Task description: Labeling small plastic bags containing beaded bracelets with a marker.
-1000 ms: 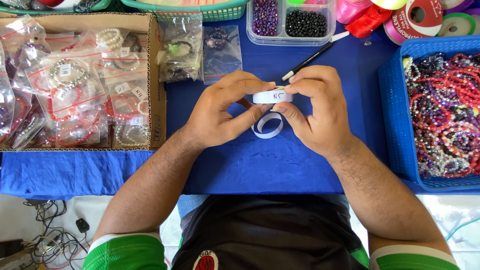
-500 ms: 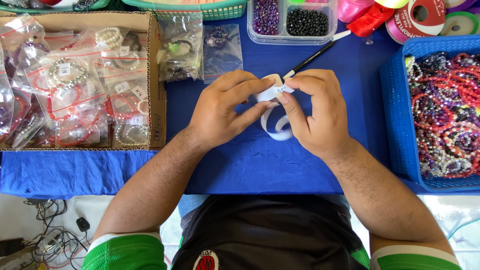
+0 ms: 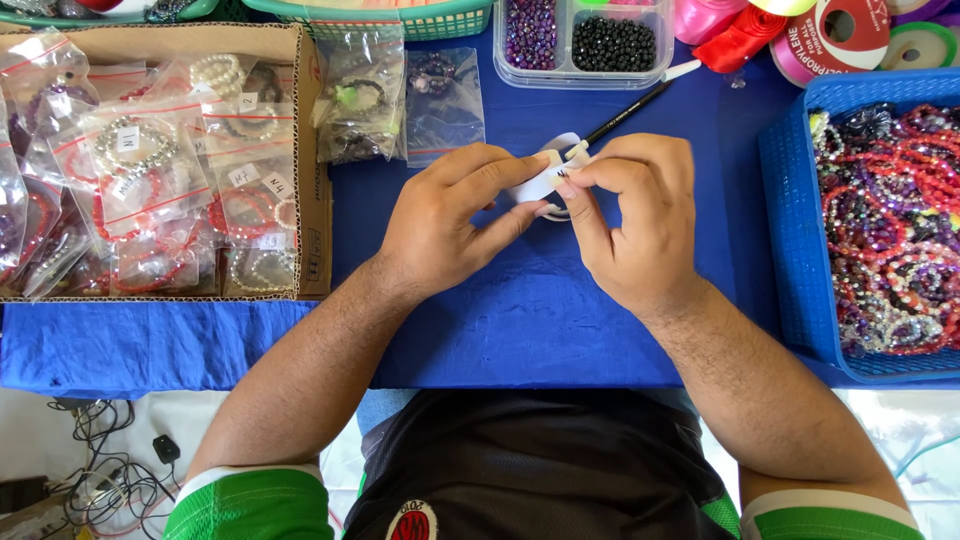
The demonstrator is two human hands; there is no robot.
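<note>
We are pinching a light, floppy white paper strip (image 3: 545, 180) between left hand (image 3: 450, 225) and right hand (image 3: 635, 220) fingertips, at 12 o'clock above the blue tablecloth (image 3: 520, 320); edges grip best.

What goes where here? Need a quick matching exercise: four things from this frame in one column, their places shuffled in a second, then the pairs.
Things:
1. white strip
2. bagged bracelets
3. loose bead bracelets
4. black beads

Places:
A. in the blue basket at the right edge
B. in the clear compartment box at the top
C. pinched between the left hand and the right hand
D. in the cardboard box on the left

Pairs: 1-C, 2-D, 3-A, 4-B
</note>
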